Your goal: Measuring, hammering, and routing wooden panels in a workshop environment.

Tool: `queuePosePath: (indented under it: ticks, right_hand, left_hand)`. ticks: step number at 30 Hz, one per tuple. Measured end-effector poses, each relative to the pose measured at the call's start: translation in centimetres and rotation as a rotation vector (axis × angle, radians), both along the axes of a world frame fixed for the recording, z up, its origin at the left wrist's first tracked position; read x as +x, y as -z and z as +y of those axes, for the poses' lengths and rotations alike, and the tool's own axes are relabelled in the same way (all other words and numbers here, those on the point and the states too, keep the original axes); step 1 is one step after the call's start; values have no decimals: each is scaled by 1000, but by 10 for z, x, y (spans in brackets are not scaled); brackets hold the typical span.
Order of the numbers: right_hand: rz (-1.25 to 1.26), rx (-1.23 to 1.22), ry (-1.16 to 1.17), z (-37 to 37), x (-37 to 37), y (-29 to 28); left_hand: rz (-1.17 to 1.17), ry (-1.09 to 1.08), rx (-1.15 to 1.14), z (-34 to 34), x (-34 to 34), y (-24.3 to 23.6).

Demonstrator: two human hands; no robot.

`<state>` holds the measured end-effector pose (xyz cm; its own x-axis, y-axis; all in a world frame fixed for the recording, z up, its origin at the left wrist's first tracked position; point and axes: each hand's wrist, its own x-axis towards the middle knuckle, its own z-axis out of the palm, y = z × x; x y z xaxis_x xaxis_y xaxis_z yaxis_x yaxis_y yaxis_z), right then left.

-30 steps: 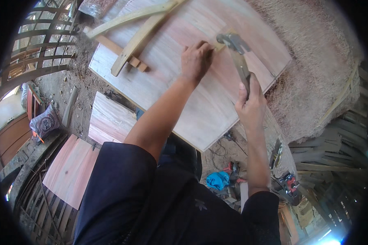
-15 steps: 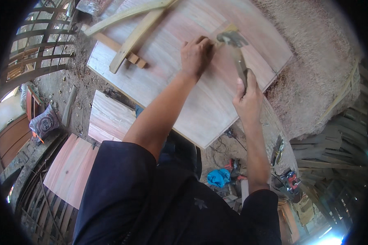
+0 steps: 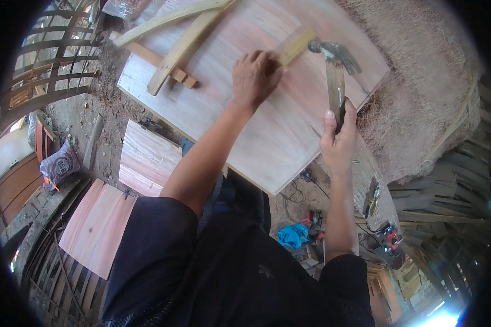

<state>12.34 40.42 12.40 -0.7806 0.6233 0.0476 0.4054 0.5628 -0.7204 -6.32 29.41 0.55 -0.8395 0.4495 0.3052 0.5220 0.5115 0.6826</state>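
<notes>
My right hand [image 3: 338, 139] is wrapped round the wooden handle of a claw hammer [image 3: 335, 82], its metal head raised above the far right part of a large pinkish wooden board [image 3: 256, 150]. To the left, my left hand [image 3: 255, 78] has its fingers curled at the near end of a short yellowish wooden strip [image 3: 298, 49] over the board. Those fingertips are smeared by motion, and the strip's near end is partly hidden by them. The hammer head is beside the strip's far end, apart from my left hand.
Curved wooden pieces [image 3: 183, 52] and a small wooden bar [image 3: 184, 78] lie on the board's far left. Two smaller panels [image 3: 147, 158] [image 3: 98, 229] are at the left. Low right are a blue cloth [image 3: 293, 236], a red power tool [image 3: 390, 240] and pliers [image 3: 372, 197]. Sawdust [image 3: 420, 92] heaps on the right.
The hammer has moved right and toward me, away from my left hand. My left hand has shifted slightly left, and more of the wooden strip shows.
</notes>
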Motion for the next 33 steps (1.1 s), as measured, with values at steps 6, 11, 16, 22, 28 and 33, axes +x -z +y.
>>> queuePosePath:
  ticks: [6, 11, 16, 22, 28, 33]
  right_hand:
    - [-119, 8, -128, 3, -27, -17]
    - [34, 183, -118, 2, -35, -20]
    - [-363, 352, -250, 30, -27, 43]
    - [54, 300, -120, 12, -27, -3]
    - [-200, 313, -255, 30, -39, 28]
    - [28, 307, -106, 18, -31, 14]
  left_hand:
    - [-21, 55, -69, -11, 1, 10]
    - [-14, 68, -66, -11, 1, 10]
    - [-5, 39, -55, -9, 3, 15]
    - [-26, 54, -85, -11, 1, 15]
    - [-5, 42, -88, -8, -3, 16]
    - [-10, 63, -45, -10, 1, 14]
